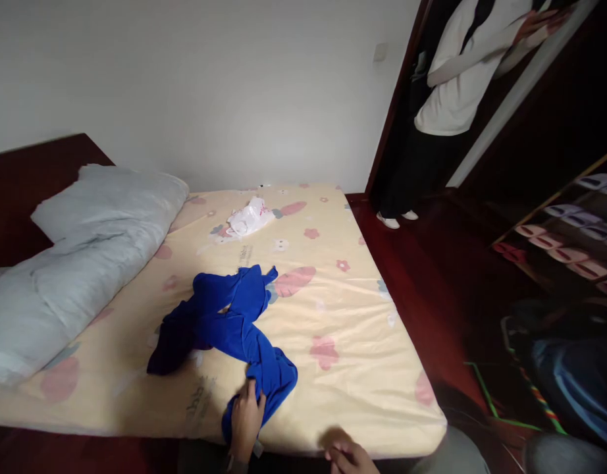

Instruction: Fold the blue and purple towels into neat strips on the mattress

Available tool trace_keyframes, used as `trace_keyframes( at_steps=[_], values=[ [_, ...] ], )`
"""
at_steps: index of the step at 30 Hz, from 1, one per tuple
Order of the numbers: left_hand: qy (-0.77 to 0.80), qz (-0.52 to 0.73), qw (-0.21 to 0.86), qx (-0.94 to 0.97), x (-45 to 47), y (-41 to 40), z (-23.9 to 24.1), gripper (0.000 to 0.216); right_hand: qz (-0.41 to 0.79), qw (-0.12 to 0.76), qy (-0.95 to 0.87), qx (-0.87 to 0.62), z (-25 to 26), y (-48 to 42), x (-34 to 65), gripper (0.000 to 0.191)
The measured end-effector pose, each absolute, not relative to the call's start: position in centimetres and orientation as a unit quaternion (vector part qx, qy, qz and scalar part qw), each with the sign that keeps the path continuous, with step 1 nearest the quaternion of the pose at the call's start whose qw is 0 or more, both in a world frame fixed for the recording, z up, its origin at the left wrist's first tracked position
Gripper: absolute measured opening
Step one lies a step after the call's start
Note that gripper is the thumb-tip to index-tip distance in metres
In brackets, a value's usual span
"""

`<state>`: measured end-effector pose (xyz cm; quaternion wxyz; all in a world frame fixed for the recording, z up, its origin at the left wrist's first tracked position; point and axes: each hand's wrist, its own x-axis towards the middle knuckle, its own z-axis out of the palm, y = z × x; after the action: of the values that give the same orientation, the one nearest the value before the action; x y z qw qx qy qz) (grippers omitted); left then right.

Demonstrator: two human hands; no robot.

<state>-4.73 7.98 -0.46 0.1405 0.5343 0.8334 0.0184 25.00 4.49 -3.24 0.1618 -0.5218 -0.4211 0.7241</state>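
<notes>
A crumpled blue garment (234, 319) with long, narrow parts lies spread over the near middle of the bed; which kind of garment it is, I cannot tell. My left hand (248, 413) is at its near end, close to the bed's front edge, with fingers closed on a fold of the cloth. Right of the garment and apart from it, my right hand (350, 455) is at the front edge of the mattress. Its fingers are curled together, with nothing visible in them, and the lower part is cut off by the frame.
The bed (353, 329) has a cream sheet with carrots and flowers. A grey-white quilt (101, 257) lies left, and a white plastic bag (251, 217) sits farther back. One person (456, 85) stands in the doorway. Slippers fill a rack (555, 191) at right, above dark bags (575, 375).
</notes>
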Motion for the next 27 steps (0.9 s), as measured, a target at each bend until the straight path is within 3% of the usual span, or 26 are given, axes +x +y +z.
trace_keyframes(
  at_steps=[3, 6, 8, 13, 16, 19, 22, 24, 27],
  values=[
    [0.803, 0.079, 0.295, 0.511, -2.0, 7.5, 2.9, 0.041, 0.776, 0.176, -0.375, -0.475, -1.0, 5.3, 20.6, 0.068],
    [0.722, 0.177, 0.430, 0.513, 1.1, 6.8, 7.2, 0.047, 0.836, 0.246, -0.283, -0.400, 1.9, 5.5, 18.6, 0.067],
    [0.694, 0.169, 0.509, 0.479, 3.0, 5.5, 9.3, 0.054, 0.862, 0.293, -0.229, -0.345, 3.7, 5.2, 19.1, 0.065],
    [0.574, 0.173, 0.649, 0.468, 5.4, 2.5, 11.3, 0.037, 0.850, 0.301, -0.265, -0.342, 6.5, 4.4, 23.1, 0.040],
    [0.550, 0.188, 0.624, 0.522, 5.1, 1.9, 11.0, 0.026, 0.766, 0.287, -0.406, -0.407, 7.0, 4.6, 24.9, 0.023],
    [0.613, 0.240, 0.469, 0.589, 3.9, 2.1, 10.0, 0.024, 0.684, 0.271, -0.479, -0.478, 7.7, 4.9, 25.4, 0.021],
    [0.634, 0.253, 0.318, 0.658, 2.6, 3.1, 8.6, 0.047, 0.657, 0.284, -0.498, -0.490, 8.7, 5.1, 25.3, 0.025],
    [0.611, 0.237, 0.297, 0.694, 2.3, 4.1, 7.9, 0.053, 0.648, 0.284, -0.527, -0.471, 9.4, 5.3, 25.3, 0.027],
    [0.597, 0.241, 0.304, 0.702, 3.1, 5.4, 7.5, 0.024, 0.589, 0.228, -0.601, -0.489, 9.6, 5.9, 25.6, 0.042]
  ],
)
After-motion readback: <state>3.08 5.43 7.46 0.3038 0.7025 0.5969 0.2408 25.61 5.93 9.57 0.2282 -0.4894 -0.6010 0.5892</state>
